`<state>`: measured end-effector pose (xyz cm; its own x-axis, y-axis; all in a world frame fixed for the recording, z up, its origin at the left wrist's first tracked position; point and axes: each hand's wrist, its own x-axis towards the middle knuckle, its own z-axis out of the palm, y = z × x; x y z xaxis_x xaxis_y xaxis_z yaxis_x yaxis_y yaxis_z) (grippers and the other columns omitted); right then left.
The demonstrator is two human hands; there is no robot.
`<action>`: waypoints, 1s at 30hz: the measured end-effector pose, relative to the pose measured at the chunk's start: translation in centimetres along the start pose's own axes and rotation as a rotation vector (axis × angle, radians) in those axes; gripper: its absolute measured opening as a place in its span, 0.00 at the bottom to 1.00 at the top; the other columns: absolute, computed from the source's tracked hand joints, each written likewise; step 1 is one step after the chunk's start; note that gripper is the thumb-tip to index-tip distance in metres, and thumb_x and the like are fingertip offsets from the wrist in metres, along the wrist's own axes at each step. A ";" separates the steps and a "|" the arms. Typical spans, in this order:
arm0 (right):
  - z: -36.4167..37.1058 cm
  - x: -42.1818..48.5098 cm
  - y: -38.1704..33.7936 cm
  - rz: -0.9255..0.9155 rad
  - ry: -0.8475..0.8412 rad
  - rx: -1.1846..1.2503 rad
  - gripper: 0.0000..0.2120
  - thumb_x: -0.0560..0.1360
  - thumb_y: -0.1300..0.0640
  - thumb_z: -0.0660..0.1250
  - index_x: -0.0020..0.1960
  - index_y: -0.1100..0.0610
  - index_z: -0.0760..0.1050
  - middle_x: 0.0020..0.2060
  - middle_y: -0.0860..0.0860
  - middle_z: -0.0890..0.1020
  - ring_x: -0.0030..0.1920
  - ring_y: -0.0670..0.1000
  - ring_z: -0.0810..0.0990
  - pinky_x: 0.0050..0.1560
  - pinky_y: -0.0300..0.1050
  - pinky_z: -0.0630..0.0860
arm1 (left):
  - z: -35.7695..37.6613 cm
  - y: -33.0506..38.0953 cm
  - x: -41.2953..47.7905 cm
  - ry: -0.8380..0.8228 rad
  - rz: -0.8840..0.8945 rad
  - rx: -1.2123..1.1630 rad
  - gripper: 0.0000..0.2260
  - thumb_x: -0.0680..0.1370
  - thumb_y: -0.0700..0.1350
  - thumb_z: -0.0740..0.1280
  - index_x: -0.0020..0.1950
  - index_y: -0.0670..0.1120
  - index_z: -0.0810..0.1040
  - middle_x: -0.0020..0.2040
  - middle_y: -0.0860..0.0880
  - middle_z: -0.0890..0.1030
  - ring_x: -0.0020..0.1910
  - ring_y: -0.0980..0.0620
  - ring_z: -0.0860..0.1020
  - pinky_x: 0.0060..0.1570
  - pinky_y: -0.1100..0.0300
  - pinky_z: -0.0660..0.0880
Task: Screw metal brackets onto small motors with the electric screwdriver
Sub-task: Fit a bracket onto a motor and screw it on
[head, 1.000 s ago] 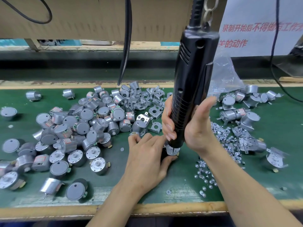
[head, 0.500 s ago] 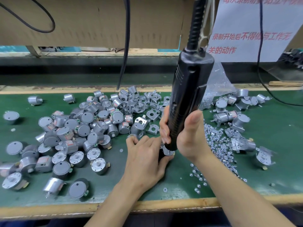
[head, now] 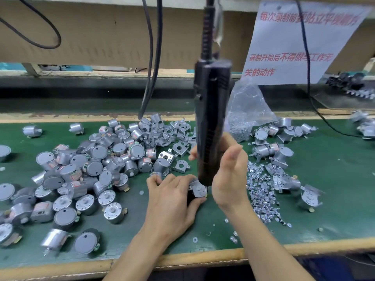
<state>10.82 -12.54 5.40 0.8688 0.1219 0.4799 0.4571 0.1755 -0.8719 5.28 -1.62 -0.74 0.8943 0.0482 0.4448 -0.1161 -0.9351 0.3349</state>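
The left hand [head: 172,201] lay low on the green table [head: 334,189], its forearm coming in from the near edge. Its fingers were curled over and its thumb tucked under a small motor [head: 191,196], so the grip was closed on it. Little of the motor showed, only the metal bracket [head: 197,188] on top. This was near the middle of the table, just in front of the pile of loose motors [head: 91,169] and spare brackets [head: 179,148].

The right hand [head: 229,175] stood upright beside it, palm turned left. Its grip wrapped the lower body of the electric screwdriver [head: 211,118], with the thumb pointing up and the fingertips [head: 192,155] showing past the far side. The tool hung almost vertical, its tip down on the bracket. To the right lay a scatter of screws [head: 261,191], and behind that a plastic bag [head: 247,110].
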 end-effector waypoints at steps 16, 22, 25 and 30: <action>-4.3 -5.0 1.2 0.464 -0.237 -0.469 0.13 0.78 0.46 0.71 0.61 0.46 0.79 0.50 0.41 0.84 0.45 0.43 0.84 0.47 0.44 0.81 | 0.0 -0.9 -0.3 0.176 0.070 -0.193 0.18 0.73 0.54 0.67 0.61 0.51 0.78 0.49 0.61 0.78 0.44 0.61 0.69 0.48 0.55 0.61; -4.5 -4.0 1.1 0.646 -0.385 -0.189 0.13 0.80 0.51 0.71 0.64 0.46 0.78 0.53 0.46 0.85 0.49 0.45 0.85 0.50 0.46 0.83 | -0.4 -0.8 -0.4 0.285 0.069 -0.292 0.19 0.71 0.52 0.69 0.61 0.53 0.75 0.51 0.69 0.72 0.45 0.65 0.68 0.51 0.60 0.64; -4.2 -3.8 1.1 0.705 -0.373 0.078 0.13 0.80 0.59 0.70 0.64 0.56 0.78 0.48 0.52 0.87 0.46 0.48 0.84 0.49 0.43 0.81 | -0.4 -0.6 -0.5 0.341 0.073 -0.284 0.19 0.71 0.53 0.69 0.61 0.52 0.75 0.54 0.71 0.71 0.46 0.61 0.69 0.50 0.58 0.64; -7.6 -0.8 0.5 0.762 0.000 0.407 0.13 0.76 0.54 0.69 0.54 0.63 0.81 0.43 0.57 0.85 0.42 0.52 0.85 0.46 0.42 0.82 | 0.1 -1.3 -0.6 0.341 -0.105 -0.102 0.22 0.73 0.60 0.66 0.59 0.46 0.79 0.56 0.51 0.79 0.55 0.45 0.74 0.56 0.55 0.63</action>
<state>11.81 -20.01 3.86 0.9105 0.3489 -0.2220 -0.3544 0.3816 -0.8537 5.00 -0.44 -1.55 0.7101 0.2728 0.6491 -0.0891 -0.8797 0.4672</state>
